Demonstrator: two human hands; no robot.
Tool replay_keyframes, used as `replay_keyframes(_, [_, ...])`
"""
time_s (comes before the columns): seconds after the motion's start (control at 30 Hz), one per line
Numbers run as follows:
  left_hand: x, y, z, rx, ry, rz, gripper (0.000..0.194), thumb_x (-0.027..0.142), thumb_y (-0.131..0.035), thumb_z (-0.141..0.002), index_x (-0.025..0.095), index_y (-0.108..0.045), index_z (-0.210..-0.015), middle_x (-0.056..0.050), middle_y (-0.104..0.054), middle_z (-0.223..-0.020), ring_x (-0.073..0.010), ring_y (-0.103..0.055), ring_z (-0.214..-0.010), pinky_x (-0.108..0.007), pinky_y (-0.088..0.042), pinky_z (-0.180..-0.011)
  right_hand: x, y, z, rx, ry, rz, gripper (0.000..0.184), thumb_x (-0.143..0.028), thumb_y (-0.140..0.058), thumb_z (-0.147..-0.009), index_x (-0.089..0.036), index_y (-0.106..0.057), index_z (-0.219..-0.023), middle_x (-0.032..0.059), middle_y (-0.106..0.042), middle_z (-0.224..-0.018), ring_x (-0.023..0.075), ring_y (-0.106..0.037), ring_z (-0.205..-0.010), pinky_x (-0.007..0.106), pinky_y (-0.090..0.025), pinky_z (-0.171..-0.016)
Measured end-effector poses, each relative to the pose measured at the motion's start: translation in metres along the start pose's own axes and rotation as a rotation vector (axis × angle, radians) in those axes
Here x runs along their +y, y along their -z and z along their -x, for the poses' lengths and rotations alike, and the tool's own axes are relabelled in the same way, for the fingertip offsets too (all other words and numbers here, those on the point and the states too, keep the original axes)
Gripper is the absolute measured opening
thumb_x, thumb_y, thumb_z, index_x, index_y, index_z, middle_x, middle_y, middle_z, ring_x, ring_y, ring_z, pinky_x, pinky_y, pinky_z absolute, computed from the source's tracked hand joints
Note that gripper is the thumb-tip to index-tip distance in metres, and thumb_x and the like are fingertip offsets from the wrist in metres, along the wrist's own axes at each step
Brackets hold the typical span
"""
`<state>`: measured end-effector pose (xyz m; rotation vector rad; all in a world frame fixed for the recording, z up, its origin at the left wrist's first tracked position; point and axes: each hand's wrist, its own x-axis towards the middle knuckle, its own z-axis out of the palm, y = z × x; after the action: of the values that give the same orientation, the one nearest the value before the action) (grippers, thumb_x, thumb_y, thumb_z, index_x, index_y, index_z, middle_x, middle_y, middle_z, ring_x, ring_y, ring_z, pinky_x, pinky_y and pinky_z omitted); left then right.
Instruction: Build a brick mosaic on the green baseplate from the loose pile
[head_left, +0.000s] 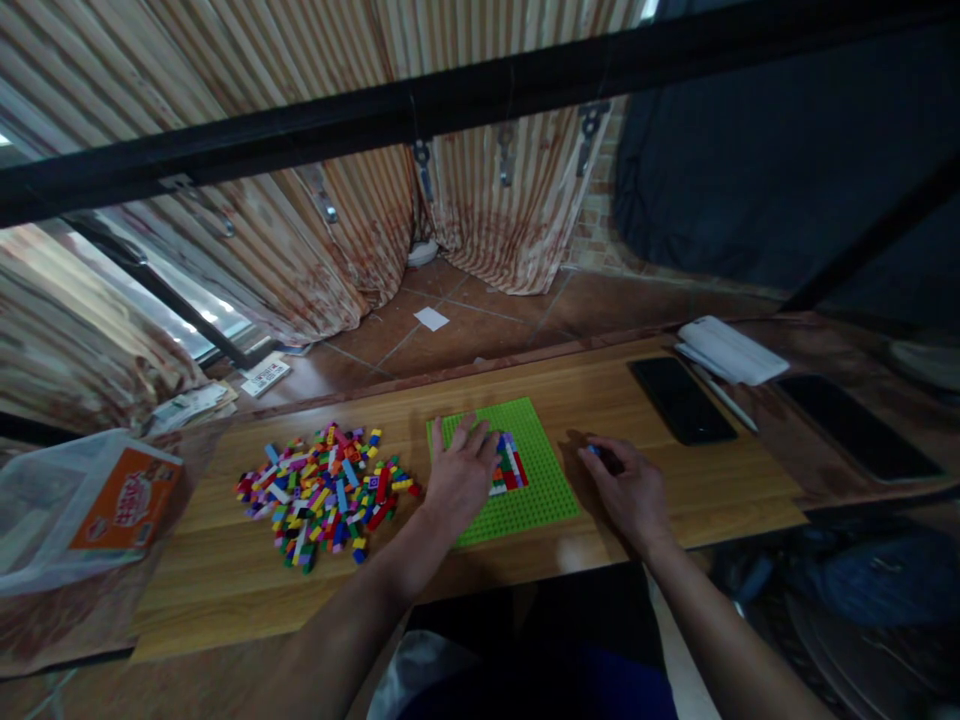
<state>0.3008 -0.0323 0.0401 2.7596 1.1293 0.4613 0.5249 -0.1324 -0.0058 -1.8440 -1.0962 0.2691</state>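
My left hand point(465, 470) lies on a green studded baseplate point(544, 505), fingers stretched out and apart. It partly covers a patch of joined toy bricks point(512, 465) in red, white, purple, blue and orange. To the right of the plate, just above the wooden board, my right hand point(626, 490) is closed in a pinch. A small blue toy brick point(595, 450) shows at its fingertips, mostly hidden by them. Left of the baseplate a loose heap of mixed-colour toy bricks point(322, 495) spreads over the board.
The wooden board point(210, 570) carries everything. A black phone point(682, 400) lies at its right, beside a white pen point(726, 397) and a white case point(733, 350). Farther right is another dark phone point(859, 425). A clear plastic tub point(60, 540) with an orange label stands far left.
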Motion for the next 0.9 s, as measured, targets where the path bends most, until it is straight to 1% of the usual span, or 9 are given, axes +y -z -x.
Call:
replay_keyframes(0.07, [0.005,0.001,0.004,-0.032,-0.016,-0.021,0.036,0.028,-0.051,-0.091,0.021,-0.059,-0.126,-0.014,-0.057,-0.136,-0.0347,-0.037,-0.137,-0.071,-0.007,-0.112,0.001,0.000,0.000,0.001,0.004,0.005,0.046,-0.061,-0.057,-0.082,-0.020,-0.071,-0.097,0.0096,-0.072,-0.098,0.0215,-0.065,-0.082,0.037,-0.052,-0.077])
replay_keyframes(0.17, [0.008,0.005,0.007,-0.080,-0.050,-0.061,0.048,0.039,-0.052,-0.091,0.017,-0.053,-0.133,-0.017,-0.052,-0.140,-0.0363,-0.034,-0.139,-0.071,-0.008,-0.112,0.001,-0.001,0.001,0.012,0.009,0.021,0.047,-0.061,-0.057,-0.082,-0.019,-0.071,-0.097,0.0099,-0.072,-0.098,0.0209,-0.065,-0.080,0.036,-0.052,-0.075])
replay_keyframes(0.3, [0.009,0.011,0.006,-0.151,-0.107,-0.178,0.058,0.050,-0.042,-0.094,0.015,-0.046,-0.140,-0.015,-0.047,-0.146,-0.0339,-0.031,-0.142,-0.068,-0.011,-0.114,0.002,-0.001,0.001,-0.001,0.010,0.039,0.048,-0.061,-0.057,-0.082,-0.019,-0.071,-0.098,0.0094,-0.072,-0.097,0.0206,-0.065,-0.079,0.035,-0.051,-0.075])
replay_keyframes(0.37, [0.009,0.014,0.005,-0.184,-0.138,-0.242,0.061,0.051,-0.036,-0.095,0.014,-0.044,-0.142,-0.014,-0.045,-0.147,-0.0323,-0.030,-0.142,-0.064,-0.013,-0.116,0.002,-0.001,0.001,0.001,0.015,0.041,0.049,-0.063,-0.056,-0.082,-0.019,-0.071,-0.098,0.0100,-0.072,-0.097,0.0213,-0.065,-0.080,0.035,-0.051,-0.075])
replay_keyframes(0.43, [0.008,0.015,0.005,-0.192,-0.158,-0.272,0.061,0.051,-0.033,-0.096,0.013,-0.044,-0.141,-0.014,-0.045,-0.148,-0.0311,-0.031,-0.142,-0.062,-0.016,-0.116,0.001,-0.001,0.001,0.012,0.022,0.047,0.051,-0.063,-0.055,-0.082,-0.018,-0.071,-0.098,0.0111,-0.072,-0.099,0.0226,-0.066,-0.084,0.036,-0.051,-0.078])
replay_keyframes(0.57, [0.006,0.011,0.009,-0.152,-0.128,-0.248,0.059,0.050,-0.032,-0.096,0.015,-0.044,-0.142,-0.013,-0.046,-0.148,-0.0299,-0.033,-0.141,-0.061,-0.020,-0.115,0.001,-0.001,0.000,0.006,0.029,0.055,0.052,-0.064,-0.054,-0.081,-0.017,-0.071,-0.097,0.0120,-0.072,-0.098,0.0240,-0.067,-0.086,0.037,-0.051,-0.080])
replay_keyframes(0.73, [0.002,0.003,0.015,-0.103,-0.056,-0.089,0.055,0.046,-0.036,-0.096,0.016,-0.042,-0.142,-0.012,-0.044,-0.149,-0.0282,-0.032,-0.142,-0.061,-0.022,-0.115,0.001,-0.002,-0.001,0.005,0.038,0.049,0.051,-0.062,-0.055,-0.081,-0.017,-0.071,-0.097,0.0125,-0.071,-0.099,0.0247,-0.066,-0.089,0.039,-0.049,-0.084])
replay_keyframes(0.83, [-0.001,0.007,0.016,-0.055,0.008,0.020,0.053,0.043,-0.041,-0.094,0.018,-0.043,-0.141,-0.012,-0.045,-0.148,-0.0274,-0.034,-0.141,-0.059,-0.025,-0.115,0.000,-0.001,0.000,0.002,0.017,0.043,0.048,-0.059,-0.055,-0.081,-0.017,-0.070,-0.098,0.0123,-0.071,-0.100,0.0242,-0.065,-0.089,0.039,-0.049,-0.084])
replay_keyframes(0.9, [-0.006,0.012,0.015,-0.014,0.076,0.094,0.052,0.042,-0.043,-0.094,0.018,-0.044,-0.140,-0.012,-0.046,-0.147,-0.0275,-0.037,-0.138,-0.057,-0.028,-0.114,-0.001,0.001,0.000,0.002,-0.006,0.024,0.045,-0.056,-0.054,-0.082,-0.017,-0.070,-0.099,0.0120,-0.070,-0.100,0.0239,-0.064,-0.089,0.039,-0.048,-0.085])
